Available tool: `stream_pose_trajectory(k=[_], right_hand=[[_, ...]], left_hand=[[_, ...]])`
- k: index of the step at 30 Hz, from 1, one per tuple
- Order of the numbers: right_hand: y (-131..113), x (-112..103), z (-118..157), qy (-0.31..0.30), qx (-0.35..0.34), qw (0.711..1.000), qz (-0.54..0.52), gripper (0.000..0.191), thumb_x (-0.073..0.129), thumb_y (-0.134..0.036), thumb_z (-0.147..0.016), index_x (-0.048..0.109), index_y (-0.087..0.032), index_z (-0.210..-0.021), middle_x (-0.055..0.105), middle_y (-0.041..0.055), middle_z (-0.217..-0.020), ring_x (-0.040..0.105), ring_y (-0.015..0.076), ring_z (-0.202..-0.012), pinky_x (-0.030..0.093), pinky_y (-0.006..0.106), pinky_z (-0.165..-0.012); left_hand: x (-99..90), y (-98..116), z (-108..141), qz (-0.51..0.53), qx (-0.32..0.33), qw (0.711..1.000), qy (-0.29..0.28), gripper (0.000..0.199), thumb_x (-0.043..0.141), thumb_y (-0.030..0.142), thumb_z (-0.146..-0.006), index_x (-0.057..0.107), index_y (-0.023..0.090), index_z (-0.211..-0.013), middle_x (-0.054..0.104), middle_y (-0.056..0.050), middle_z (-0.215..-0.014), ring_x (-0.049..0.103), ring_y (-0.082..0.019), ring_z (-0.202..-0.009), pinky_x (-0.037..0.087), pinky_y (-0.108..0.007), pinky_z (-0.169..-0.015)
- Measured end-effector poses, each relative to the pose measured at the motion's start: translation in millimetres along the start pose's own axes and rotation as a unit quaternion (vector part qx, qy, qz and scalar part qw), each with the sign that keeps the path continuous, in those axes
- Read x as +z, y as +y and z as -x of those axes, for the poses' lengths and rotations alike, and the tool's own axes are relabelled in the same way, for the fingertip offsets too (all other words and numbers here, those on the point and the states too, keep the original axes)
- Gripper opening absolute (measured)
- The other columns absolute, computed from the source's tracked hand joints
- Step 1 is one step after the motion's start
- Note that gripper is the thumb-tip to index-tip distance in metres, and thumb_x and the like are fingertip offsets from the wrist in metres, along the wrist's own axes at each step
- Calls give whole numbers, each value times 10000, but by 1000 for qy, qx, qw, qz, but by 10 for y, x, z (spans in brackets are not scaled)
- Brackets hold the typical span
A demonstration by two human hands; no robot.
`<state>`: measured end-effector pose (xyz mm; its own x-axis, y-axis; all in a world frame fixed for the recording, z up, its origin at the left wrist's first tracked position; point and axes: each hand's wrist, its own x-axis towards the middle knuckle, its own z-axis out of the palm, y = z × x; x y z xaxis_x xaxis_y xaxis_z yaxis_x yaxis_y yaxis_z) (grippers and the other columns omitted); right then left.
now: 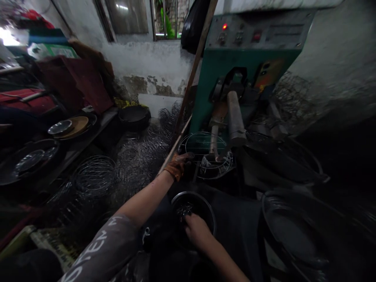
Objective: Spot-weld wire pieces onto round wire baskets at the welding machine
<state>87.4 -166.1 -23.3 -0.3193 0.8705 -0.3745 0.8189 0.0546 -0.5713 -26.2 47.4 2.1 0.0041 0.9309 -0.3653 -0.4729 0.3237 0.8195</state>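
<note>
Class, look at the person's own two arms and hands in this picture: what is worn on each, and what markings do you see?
The left hand wears an orange-brown work glove, darkened at the fingers. The left forearm is bare, and above it sits a grey short sleeve with large white printed letters, only partly readable. The right hand has no glove, and the right forearm is bare as far as the picture shows.

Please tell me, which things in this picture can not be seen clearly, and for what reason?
Head view only:
- Right hand: its fingertips dip into the round bowl, among small dark pieces too dim to identify.
- Left hand, in an orange glove: its grip at the wire basket is lost in shadow.
- Machine panel: labels are blurred.
- Right side: darkness and motion blur hide the large round pans.
</note>
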Motion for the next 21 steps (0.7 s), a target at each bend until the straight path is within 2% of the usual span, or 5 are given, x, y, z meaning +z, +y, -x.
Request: stream_pose_trajectory(k=[3, 5, 10, 16, 21], right_hand=[[126, -350, 2, 127, 13, 966, -226, 176, 615, -310, -778, 755, -253, -867, 802, 70, -856, 781, 314, -802, 634, 408, -758], [196, -669, -32, 214, 36, 915, -341, 262, 653, -498, -788, 688, -239, -797, 729, 41, -667, 703, 269, -549, 609, 403, -578], [274, -1152, -239, 404, 40, 794, -452, 463, 783, -619, -671, 654, -204, -829, 734, 38, -709, 714, 218, -603, 616, 356, -586], [313, -1127, -441, 411, 70, 822, -389, 540, 757, -712, -665, 653, -197, -786, 688, 21, -571, 573, 151, -395, 483, 283, -437], [365, -1119, -519, 419, 75, 804, -416, 566, 764, -714, -668, 676, -187, -854, 680, 12, -589, 651, 190, -475, 519, 288, -439]], left_hand=[[13, 19, 33, -8, -1, 1000, 13, 623, 971, 163, -563, 657, 233, -1097, 756, -58, -947, 722, -206, -826, 563, -294, -693], [43, 26, 74, -12, 3, 1000, 16, 581, 947, 147, -582, 651, 221, -1076, 754, -50, -904, 721, -199, -803, 554, -286, -687], [132, 27, 229, 5, 23, 1000, -12, 460, 899, 149, -613, 628, 201, -981, 742, -43, -867, 718, -199, -798, 534, -278, -672], [150, 18, 276, 8, 22, 1000, 2, 421, 900, 168, -623, 617, 203, -934, 727, -41, -873, 702, -191, -795, 530, -285, -690], [150, 0, 317, -5, 32, 999, 14, 623, 946, 192, -600, 650, 216, -1147, 761, -62, -953, 733, -232, -899, 574, -329, -804]])
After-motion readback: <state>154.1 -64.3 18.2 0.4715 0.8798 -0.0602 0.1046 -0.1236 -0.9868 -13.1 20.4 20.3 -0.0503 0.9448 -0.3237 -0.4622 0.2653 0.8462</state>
